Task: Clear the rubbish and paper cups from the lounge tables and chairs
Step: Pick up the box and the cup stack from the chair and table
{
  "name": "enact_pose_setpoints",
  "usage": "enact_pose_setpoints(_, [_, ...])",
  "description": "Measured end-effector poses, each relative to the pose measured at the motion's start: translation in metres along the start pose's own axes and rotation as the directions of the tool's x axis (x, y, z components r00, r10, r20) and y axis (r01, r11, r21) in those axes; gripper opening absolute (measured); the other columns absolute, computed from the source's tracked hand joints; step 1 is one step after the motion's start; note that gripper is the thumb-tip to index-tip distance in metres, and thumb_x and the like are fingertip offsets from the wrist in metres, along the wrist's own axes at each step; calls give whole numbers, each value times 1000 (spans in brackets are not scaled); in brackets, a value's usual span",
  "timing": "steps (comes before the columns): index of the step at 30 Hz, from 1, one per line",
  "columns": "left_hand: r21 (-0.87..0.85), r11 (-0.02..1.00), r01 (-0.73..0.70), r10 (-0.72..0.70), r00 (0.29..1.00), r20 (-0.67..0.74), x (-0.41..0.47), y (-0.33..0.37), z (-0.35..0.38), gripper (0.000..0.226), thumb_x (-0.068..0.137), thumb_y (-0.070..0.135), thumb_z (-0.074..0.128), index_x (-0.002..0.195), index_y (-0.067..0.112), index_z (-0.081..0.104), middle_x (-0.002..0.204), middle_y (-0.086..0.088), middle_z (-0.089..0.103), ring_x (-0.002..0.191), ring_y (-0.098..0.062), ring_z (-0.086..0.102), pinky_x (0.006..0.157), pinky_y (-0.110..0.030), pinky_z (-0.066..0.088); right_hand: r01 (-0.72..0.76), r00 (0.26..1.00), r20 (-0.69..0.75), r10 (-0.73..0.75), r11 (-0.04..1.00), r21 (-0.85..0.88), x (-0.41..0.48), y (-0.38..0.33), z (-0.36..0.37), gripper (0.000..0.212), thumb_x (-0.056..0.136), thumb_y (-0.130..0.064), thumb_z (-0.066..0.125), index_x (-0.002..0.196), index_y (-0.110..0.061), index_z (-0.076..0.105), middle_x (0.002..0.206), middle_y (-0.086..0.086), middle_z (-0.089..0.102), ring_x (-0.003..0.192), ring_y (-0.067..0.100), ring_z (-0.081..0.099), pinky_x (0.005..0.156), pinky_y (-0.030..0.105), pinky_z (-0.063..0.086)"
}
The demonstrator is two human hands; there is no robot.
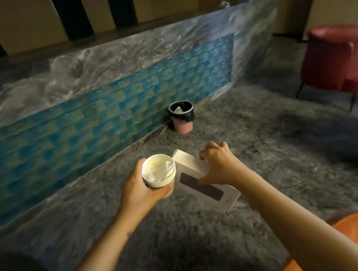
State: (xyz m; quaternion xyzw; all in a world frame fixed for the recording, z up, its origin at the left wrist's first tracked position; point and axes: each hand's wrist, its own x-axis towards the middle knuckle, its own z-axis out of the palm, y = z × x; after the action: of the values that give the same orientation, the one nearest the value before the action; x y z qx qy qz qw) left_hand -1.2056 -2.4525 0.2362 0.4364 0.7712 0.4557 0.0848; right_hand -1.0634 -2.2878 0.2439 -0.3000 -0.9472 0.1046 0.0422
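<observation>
Head view. The left hand (pixel 139 188) is gripping a stack of paper cups (pixel 159 170), its fingers (pixel 169 187) and thumb wrapping round the stack's side wall; the stack is standing upright, mouth up, with something pale and crumpled lying inside the top cup. Just beside these fingers, to their right, the right hand (pixel 221 163) is holding a white box (pixel 188 162) with a dark oblong slot (pixel 201 186) on its upper face; its fingers are curling over the box's far edge while the thumb is pressing on the slotted face, so both hands are clamped on their loads. The cups and the box are almost touching, and both are hanging above the grey carpet floor (pixel 268 144). Well beyond the fingers, a pink bin (pixel 183 125) with a black liner is standing against the blue tiled wall (pixel 99 115). Far to the right of the fingers a red chair (pixel 334 59) is standing.
</observation>
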Motion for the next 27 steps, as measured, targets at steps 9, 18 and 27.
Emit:
enact_pose_setpoints(9, [-93,991,-98,111,983,146,243,-48,28,66,58,29,84,114,22,50,107,3,61,97,-17,58,80,-34,50,-196,980,-42,196,981,7,210,51,-25,68,59,-52,75,112,-14,56,111,6,47,102,31,44,87,39,43])
enact_pose_setpoints(18, [-93,987,-135,150,971,183,415,-82,79,65,61,30,83,115,26,47,100,15,52,90,-6,49,68,-21,39,-288,956,-58,288,958,16,361,123,-32,64,62,-51,74,111,-15,56,113,6,45,104,31,43,86,39,42])
enact_pose_setpoints(27, [-154,983,-96,124,975,183,615,-107,168,58,62,26,82,98,44,41,92,29,51,82,22,48,58,-4,38,-228,973,-43,228,974,15,572,230,-39,66,63,-50,74,116,-15,55,113,6,47,110,30,41,88,39,42])
